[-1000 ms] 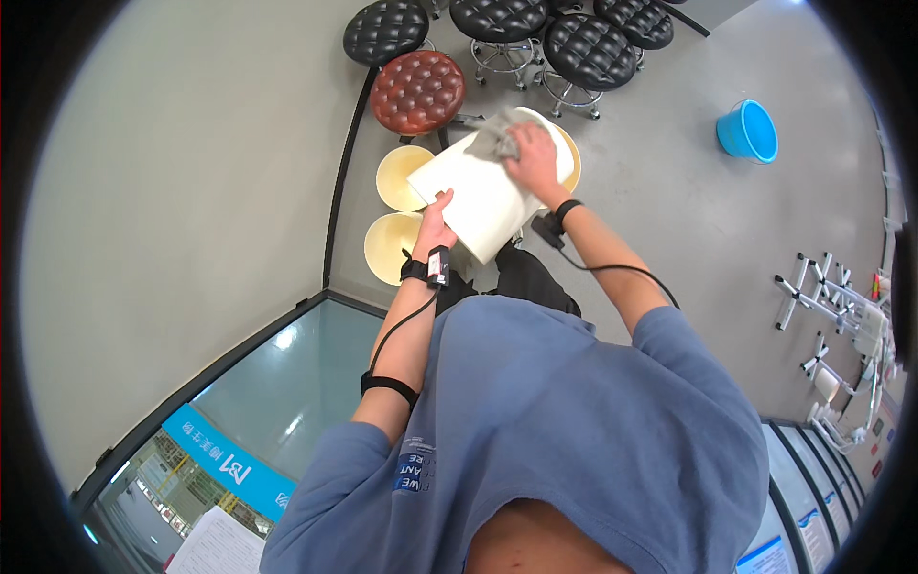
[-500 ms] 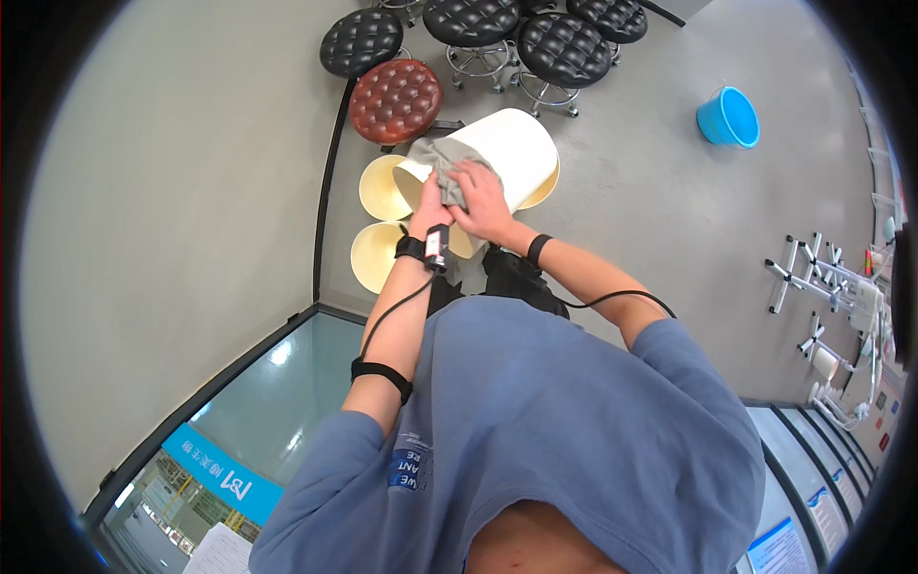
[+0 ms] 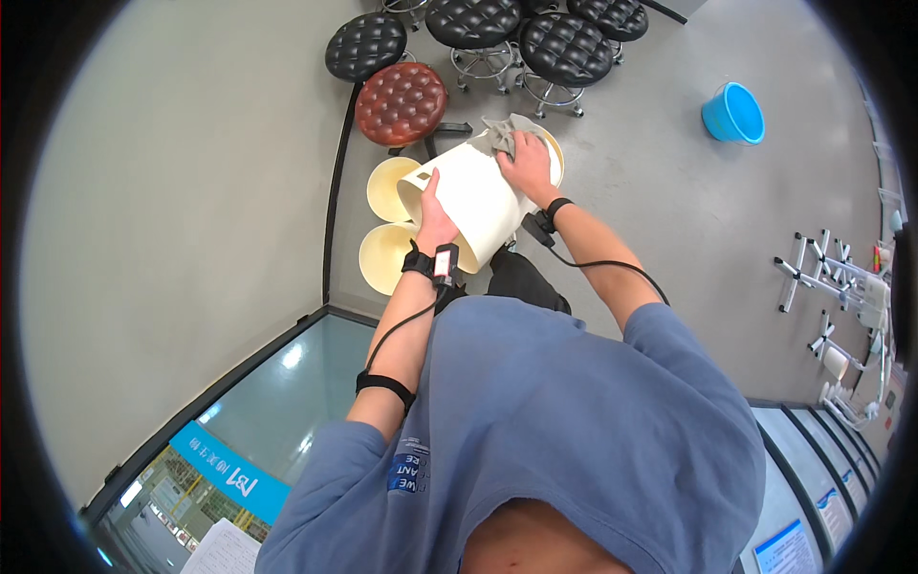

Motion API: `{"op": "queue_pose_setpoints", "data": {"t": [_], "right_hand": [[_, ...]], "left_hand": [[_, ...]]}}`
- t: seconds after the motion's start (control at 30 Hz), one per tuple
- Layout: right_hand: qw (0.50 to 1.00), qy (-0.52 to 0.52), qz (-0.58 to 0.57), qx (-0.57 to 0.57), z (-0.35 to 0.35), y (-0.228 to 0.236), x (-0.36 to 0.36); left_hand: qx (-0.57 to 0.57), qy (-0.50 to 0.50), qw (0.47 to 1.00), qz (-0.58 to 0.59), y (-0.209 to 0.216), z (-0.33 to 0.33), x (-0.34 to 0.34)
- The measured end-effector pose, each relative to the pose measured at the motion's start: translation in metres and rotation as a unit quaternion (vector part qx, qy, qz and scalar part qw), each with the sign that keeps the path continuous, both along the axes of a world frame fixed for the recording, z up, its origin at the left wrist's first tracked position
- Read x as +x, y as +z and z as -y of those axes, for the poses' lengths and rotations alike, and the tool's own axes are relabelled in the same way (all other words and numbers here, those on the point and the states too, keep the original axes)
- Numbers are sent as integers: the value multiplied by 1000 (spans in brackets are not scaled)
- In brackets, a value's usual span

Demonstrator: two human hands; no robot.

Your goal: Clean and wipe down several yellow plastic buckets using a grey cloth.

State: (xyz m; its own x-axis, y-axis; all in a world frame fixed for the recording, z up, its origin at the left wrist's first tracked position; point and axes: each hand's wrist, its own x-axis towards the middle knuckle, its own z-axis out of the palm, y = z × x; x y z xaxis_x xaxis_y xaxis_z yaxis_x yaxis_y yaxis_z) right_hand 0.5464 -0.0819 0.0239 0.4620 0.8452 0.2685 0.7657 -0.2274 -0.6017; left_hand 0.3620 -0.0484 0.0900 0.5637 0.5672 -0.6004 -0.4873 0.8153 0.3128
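A cream-white bin (image 3: 464, 196) lies tilted on its side in front of me, its mouth toward the left. My left hand (image 3: 438, 218) grips it at the rim, thumb outside along the wall and fingers partly hidden. On the bin's far right end my right hand (image 3: 528, 165) presses a grey cloth (image 3: 507, 134) flat against the outer wall, its fingers bent over the fabric. Two more cream bins, an upper one (image 3: 384, 188) and a lower one (image 3: 381, 256), stand with open mouths on the floor to the left. A further cream rim (image 3: 557, 158) shows behind the held bin.
A red-brown tufted stool (image 3: 402, 103) and several black stools (image 3: 566, 50) stand beyond the bins. A blue bucket (image 3: 733, 113) is on the grey floor at far right. White wheeled stands (image 3: 813, 273) line the right side. A wall (image 3: 201, 163) runs along the left.
My right hand and the cloth have slid from the bin's mouth end to its far right end. My left hand now shows on the rim, and the bin has turned slightly.
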Motion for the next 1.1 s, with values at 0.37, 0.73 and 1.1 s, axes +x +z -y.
{"op": "queue_pose_setpoints", "data": {"t": [0.37,0.73,1.1], "right_hand": [[960,205,-161,102,19,66,-88],[999,19,18,29,-4,-5,6],[971,194,-93,106,19,49,-93]], "left_hand": [[14,16,998,-66,1,-15,-7],[-21,-20,995,-97,7,2,-34],[14,20,985,-172,-5,1,-14]]}}
